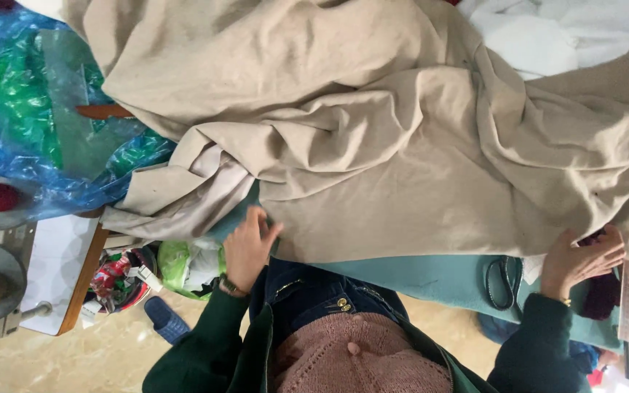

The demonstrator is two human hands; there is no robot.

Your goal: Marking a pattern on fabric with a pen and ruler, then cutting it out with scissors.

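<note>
Here, the beige cloth is spread in folds over a teal table, its near edge pinched by the left hand and the right hand; smoothing appears underway. Scissors lie beside the right hand.

Two hands are seen, the left hand and the right hand. One beige cloth, one pair of scissors, one blue plastic bag and perhaps one shoe are counted.
</note>
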